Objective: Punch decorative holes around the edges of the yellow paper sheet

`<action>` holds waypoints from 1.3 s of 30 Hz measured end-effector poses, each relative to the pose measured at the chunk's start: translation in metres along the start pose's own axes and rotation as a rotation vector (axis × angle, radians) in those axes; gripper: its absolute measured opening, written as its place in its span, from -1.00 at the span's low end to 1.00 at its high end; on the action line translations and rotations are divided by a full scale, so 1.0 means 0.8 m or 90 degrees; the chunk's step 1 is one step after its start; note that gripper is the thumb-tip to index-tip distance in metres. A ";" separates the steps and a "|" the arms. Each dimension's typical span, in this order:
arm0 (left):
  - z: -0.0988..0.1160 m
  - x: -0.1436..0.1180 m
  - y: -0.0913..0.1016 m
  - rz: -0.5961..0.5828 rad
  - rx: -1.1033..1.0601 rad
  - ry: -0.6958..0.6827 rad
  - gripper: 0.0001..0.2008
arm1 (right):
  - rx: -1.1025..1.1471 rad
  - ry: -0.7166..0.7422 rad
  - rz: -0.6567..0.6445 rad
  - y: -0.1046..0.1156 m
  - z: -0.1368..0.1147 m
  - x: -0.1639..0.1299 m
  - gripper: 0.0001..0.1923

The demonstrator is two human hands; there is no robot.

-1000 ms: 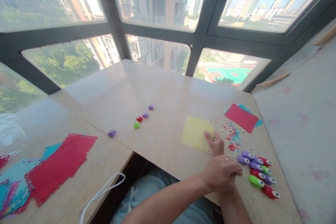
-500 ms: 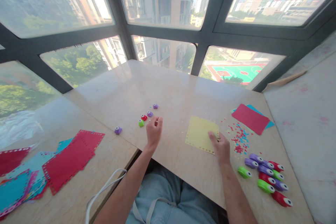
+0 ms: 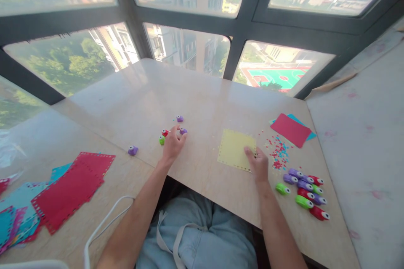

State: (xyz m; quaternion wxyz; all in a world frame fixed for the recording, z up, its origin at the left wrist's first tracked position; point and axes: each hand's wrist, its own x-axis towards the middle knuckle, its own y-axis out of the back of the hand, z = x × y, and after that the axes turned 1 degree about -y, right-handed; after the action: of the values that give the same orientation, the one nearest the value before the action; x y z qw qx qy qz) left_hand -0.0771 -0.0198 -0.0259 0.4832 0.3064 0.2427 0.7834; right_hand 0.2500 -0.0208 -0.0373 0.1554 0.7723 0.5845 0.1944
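Bay-window corner, tan tabletop [image 3: 202,105]. Yellow square sheet [image 3: 235,154], perforated edges, lies flat mid-table as landmark; right hand [image 3: 259,164] rests fingers down on its near right corner, seemingly pinning it. Left of sheet: small punches in a loose row; left hand [image 3: 173,143], fingers curled, pinches purple punch [image 3: 183,131].
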 end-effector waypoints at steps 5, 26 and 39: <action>0.015 -0.002 -0.010 -0.017 0.023 -0.012 -0.58 | 0.002 -0.024 0.000 0.000 0.000 0.001 -0.48; 0.047 -0.046 -0.031 -0.263 -0.218 -0.142 -0.72 | 0.078 -0.049 0.009 -0.001 0.004 0.001 -0.50; 0.070 -0.066 -0.049 -0.325 -0.335 -0.169 -0.75 | 0.191 -0.105 0.017 0.003 0.002 -0.002 -0.48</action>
State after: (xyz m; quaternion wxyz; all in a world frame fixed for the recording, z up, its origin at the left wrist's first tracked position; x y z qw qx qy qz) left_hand 0.0047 -0.0465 -0.0262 0.7517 0.2003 0.0369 0.6272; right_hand 0.2520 -0.0233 -0.0377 0.0835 0.8078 0.5819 0.0432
